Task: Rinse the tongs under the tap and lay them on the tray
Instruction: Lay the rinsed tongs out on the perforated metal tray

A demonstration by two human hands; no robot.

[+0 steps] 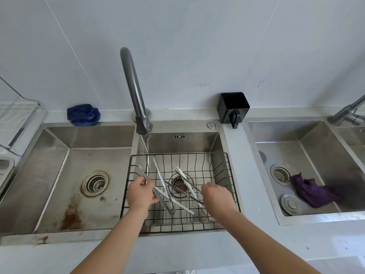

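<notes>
A black wire basket (229, 171) sits in the middle sink basin. Two metal tongs lie in it. My left hand (140, 193) is closed on the left tongs (163, 182), whose serrated arms point toward the back. My right hand (216, 196) grips the right tongs (184, 177), which have white-tipped arms and cross over the drain. The grey tap (131, 86) arches above the back left corner of this basin; no water stream is visible. A grey tray (5, 169) shows at the far left edge.
A stained empty basin (65, 175) lies to the left, with a blue cloth (84, 115) behind it. A black cup (233, 108) stands on the ledge. The right sink (308, 167) holds a purple cloth (312, 191) and a drain plug (291, 204). A dish rack (17, 123) stands far left.
</notes>
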